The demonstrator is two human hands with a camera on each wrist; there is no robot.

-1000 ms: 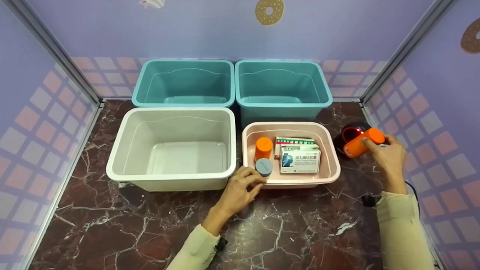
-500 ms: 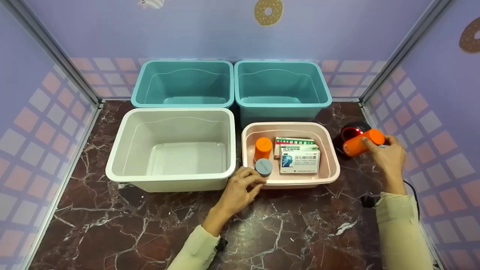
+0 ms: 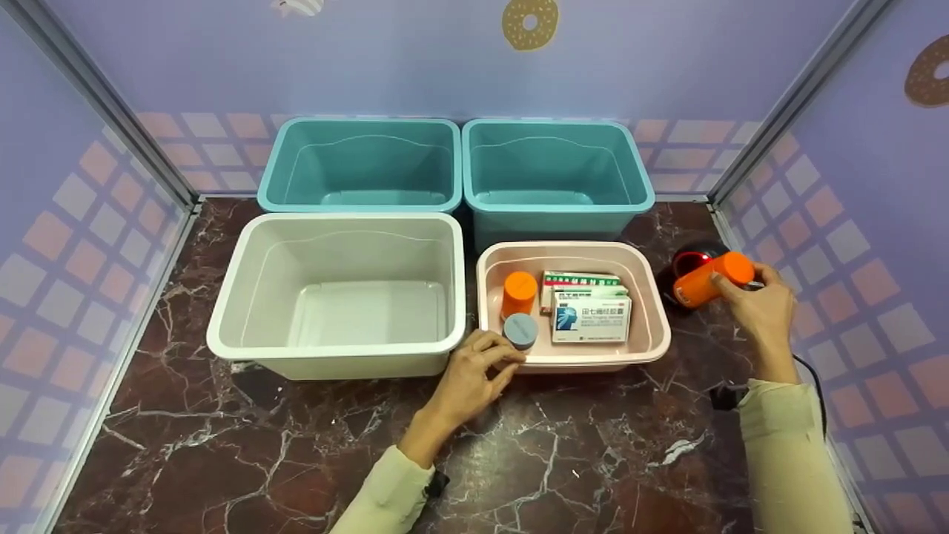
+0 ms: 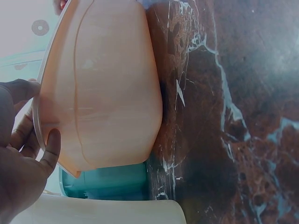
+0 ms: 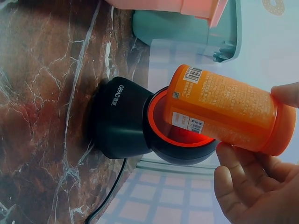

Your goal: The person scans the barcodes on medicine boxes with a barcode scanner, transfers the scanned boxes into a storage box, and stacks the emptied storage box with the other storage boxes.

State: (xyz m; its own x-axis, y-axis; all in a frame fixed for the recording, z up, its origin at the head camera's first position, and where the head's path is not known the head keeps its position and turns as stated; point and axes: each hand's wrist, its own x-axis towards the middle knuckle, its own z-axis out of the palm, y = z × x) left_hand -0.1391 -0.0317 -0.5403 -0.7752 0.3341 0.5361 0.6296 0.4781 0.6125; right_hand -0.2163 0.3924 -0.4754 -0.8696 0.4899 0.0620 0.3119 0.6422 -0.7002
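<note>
My right hand [image 3: 764,308] pinches an orange bottle [image 5: 224,109] near its lid end, thumb on one side and fingers on the other. The bottle is tilted, its base in front of the red-lit ring of a black barcode scanner [image 5: 122,119]. Barcode labels show near the bottle's base in the right wrist view. At the front left corner of a pink bin [image 3: 649,337], my left hand [image 3: 467,378] grips the rim between thumb and fingers. Inside that bin stand another orange bottle [image 3: 520,293], a grey-lidded container [image 3: 521,331] and several medicine boxes [image 3: 592,319].
A white bin [image 3: 337,352] stands left of the pink one. Behind them are two teal bins, the left [image 3: 359,174] and the right [image 3: 560,222]. Patterned walls [image 3: 852,245] enclose the dark marbled table [image 3: 563,445]. The scanner's cable [image 5: 114,186] runs along the right side.
My right hand and the orange bottle have shifted very slightly, still in front of the scanner. The left hand keeps its grip on the pink bin's rim.
</note>
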